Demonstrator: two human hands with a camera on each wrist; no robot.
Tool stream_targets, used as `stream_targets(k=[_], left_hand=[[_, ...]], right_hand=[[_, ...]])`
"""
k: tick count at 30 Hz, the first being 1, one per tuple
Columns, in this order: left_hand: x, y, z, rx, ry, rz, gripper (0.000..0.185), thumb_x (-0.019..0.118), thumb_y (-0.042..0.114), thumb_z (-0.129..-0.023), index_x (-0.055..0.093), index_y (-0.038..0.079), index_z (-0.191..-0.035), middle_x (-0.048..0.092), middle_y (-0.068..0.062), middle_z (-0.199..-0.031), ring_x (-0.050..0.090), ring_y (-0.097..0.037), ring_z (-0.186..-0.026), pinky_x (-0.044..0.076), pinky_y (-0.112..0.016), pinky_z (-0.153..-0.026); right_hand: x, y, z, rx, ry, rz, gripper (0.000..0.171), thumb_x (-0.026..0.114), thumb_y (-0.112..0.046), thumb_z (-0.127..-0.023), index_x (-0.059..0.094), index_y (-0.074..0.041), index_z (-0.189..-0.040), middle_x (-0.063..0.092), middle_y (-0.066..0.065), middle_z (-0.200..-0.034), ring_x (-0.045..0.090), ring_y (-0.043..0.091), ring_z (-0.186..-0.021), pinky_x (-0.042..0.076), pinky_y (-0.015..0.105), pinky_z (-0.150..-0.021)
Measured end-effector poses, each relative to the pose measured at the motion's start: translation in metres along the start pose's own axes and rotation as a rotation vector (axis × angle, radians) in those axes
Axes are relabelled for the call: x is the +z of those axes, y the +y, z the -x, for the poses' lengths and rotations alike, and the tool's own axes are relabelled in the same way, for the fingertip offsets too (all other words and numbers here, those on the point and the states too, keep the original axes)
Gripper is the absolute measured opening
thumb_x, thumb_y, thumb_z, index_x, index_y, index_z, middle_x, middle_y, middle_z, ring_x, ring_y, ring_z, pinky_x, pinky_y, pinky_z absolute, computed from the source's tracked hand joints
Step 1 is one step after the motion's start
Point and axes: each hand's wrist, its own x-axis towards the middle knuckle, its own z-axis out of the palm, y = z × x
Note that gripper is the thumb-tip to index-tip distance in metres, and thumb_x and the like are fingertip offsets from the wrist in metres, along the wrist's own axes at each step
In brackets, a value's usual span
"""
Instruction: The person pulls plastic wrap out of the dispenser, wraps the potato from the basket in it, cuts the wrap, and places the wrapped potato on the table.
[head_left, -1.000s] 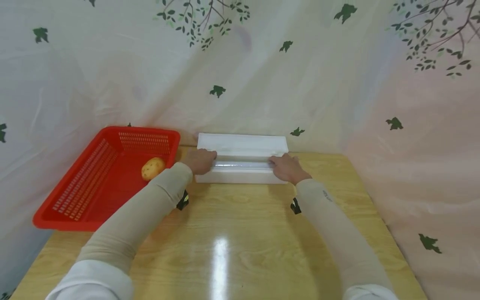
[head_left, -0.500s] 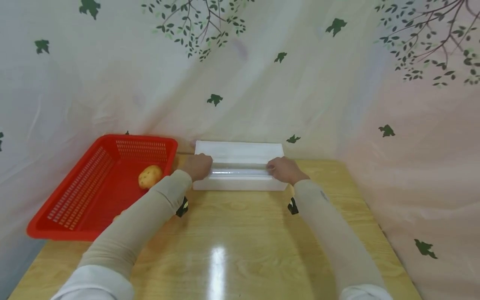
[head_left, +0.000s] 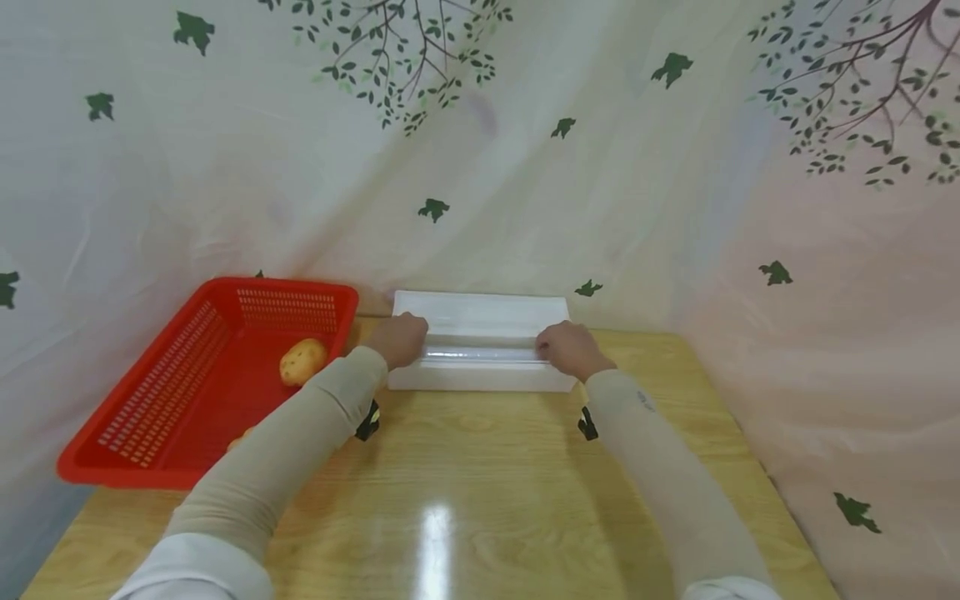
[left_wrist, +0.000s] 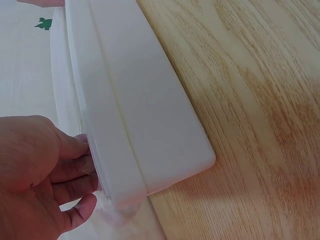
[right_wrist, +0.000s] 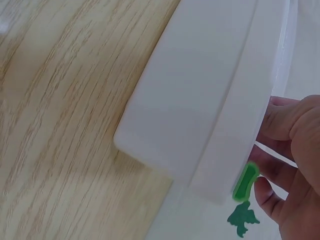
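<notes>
A white cling film dispenser (head_left: 480,379) stands at the back of the table, its lid (head_left: 480,312) raised against the wall. Clear cling film (head_left: 480,353) stretches along its opening. My left hand (head_left: 400,340) is at the left end with curled fingers, and my right hand (head_left: 573,350) mirrors it at the right end. The left wrist view shows the left thumb and fingers (left_wrist: 75,145) pinching at the dispenser's upper edge, with some clear film below. In the right wrist view, the right fingers (right_wrist: 272,165) lie behind the edge beside a green piece (right_wrist: 246,181); their tips are partly hidden.
On the left sits a red plastic basket (head_left: 172,400) with a potato (head_left: 303,362) inside. Another potato (head_left: 238,439) is mostly hidden by the left forearm. A patterned sheet (head_left: 495,167) hangs behind the wooden table (head_left: 495,475).
Both hands' fingers have curled in more at the dispenser's ends, while the hands stay almost in place. The head view has tilted slightly, so the scene sits lower in it.
</notes>
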Motion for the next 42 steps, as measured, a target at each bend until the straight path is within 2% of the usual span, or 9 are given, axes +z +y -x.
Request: stream_targets(k=[5, 8, 11, 14, 21, 26, 35, 38, 42], left_hand=[[-0.001, -0.001, 0.001, 0.01, -0.018, -0.01, 0.006, 0.061, 0.003, -0.096, 0.066, 0.0, -0.095, 0.065, -0.012, -0.08, 0.06, -0.027, -0.071, 0.058, -0.04, -0.073], [-0.001, -0.002, 0.003, 0.027, -0.029, -0.025, 0.005, 0.063, 0.004, -0.096, 0.066, 0.001, -0.096, 0.065, -0.012, -0.081, 0.06, -0.028, -0.073, 0.058, -0.04, -0.075], [0.001, -0.003, 0.005, 0.061, -0.007, -0.04, 0.006, 0.062, 0.003, -0.096, 0.066, 0.001, -0.092, 0.065, -0.013, -0.08, 0.06, -0.028, -0.073, 0.057, -0.041, -0.073], [0.002, -0.005, 0.006, 0.082, 0.023, -0.046, 0.008, 0.061, 0.002, -0.096, 0.065, 0.002, -0.09, 0.065, -0.012, -0.08, 0.06, -0.028, -0.074, 0.056, -0.04, -0.072], [0.0, -0.006, 0.011, 0.068, 0.041, 0.004, 0.007, 0.063, -0.002, -0.094, 0.069, -0.002, -0.098, 0.063, -0.014, -0.088, 0.057, -0.029, -0.082, 0.054, -0.04, -0.081], [-0.003, -0.008, 0.012, 0.083, 0.049, -0.006, 0.006, 0.063, -0.002, -0.094, 0.069, -0.001, -0.095, 0.062, -0.013, -0.087, 0.057, -0.028, -0.079, 0.053, -0.038, -0.077], [-0.017, -0.007, 0.019, 0.038, -0.053, 0.019, 0.008, 0.069, 0.003, -0.093, 0.068, 0.003, -0.101, 0.064, -0.008, -0.09, 0.058, -0.025, -0.082, 0.055, -0.036, -0.078], [-0.022, -0.006, 0.022, 0.053, -0.065, 0.021, 0.006, 0.066, 0.001, -0.094, 0.067, 0.004, -0.099, 0.064, -0.008, -0.09, 0.058, -0.025, -0.083, 0.054, -0.036, -0.078], [-0.026, -0.006, 0.026, 0.097, -0.044, 0.016, 0.008, 0.061, -0.004, -0.093, 0.067, 0.001, -0.096, 0.064, -0.009, -0.088, 0.06, -0.025, -0.081, 0.054, -0.038, -0.077]], right_hand=[[-0.002, 0.009, 0.003, 0.035, 0.026, -0.036, 0.016, 0.063, -0.008, -0.097, 0.079, -0.01, -0.1, 0.075, 0.006, -0.107, 0.068, 0.027, -0.099, 0.054, 0.045, -0.086], [-0.001, 0.014, 0.004, 0.021, 0.025, -0.018, 0.017, 0.062, -0.007, -0.099, 0.078, -0.009, -0.104, 0.074, 0.008, -0.108, 0.067, 0.029, -0.102, 0.054, 0.045, -0.088], [0.0, 0.018, 0.004, 0.0, 0.035, -0.001, 0.018, 0.062, -0.007, -0.099, 0.077, -0.007, -0.107, 0.074, 0.01, -0.11, 0.067, 0.031, -0.106, 0.053, 0.046, -0.091], [0.0, 0.021, 0.005, 0.021, 0.044, -0.017, 0.017, 0.062, -0.005, -0.098, 0.077, -0.004, -0.107, 0.073, 0.012, -0.11, 0.066, 0.033, -0.106, 0.052, 0.047, -0.093], [0.001, 0.026, 0.007, 0.053, 0.045, -0.084, 0.016, 0.062, -0.005, -0.099, 0.075, -0.002, -0.109, 0.072, 0.014, -0.11, 0.066, 0.033, -0.106, 0.052, 0.047, -0.094], [-0.001, 0.026, 0.01, 0.057, 0.073, -0.095, 0.015, 0.06, -0.001, -0.099, 0.073, -0.001, -0.106, 0.071, 0.014, -0.106, 0.065, 0.033, -0.103, 0.053, 0.047, -0.092], [-0.006, 0.028, 0.011, 0.084, 0.065, -0.091, 0.018, 0.055, 0.003, -0.099, 0.071, -0.002, -0.107, 0.071, 0.013, -0.107, 0.065, 0.029, -0.102, 0.054, 0.044, -0.09], [-0.009, 0.027, 0.012, 0.079, 0.08, -0.102, 0.019, 0.055, 0.005, -0.099, 0.071, -0.002, -0.107, 0.071, 0.013, -0.108, 0.066, 0.029, -0.103, 0.054, 0.045, -0.09], [-0.01, 0.027, 0.014, 0.064, 0.106, -0.096, 0.019, 0.057, 0.005, -0.098, 0.072, -0.002, -0.106, 0.072, 0.014, -0.107, 0.066, 0.03, -0.103, 0.055, 0.045, -0.089]])
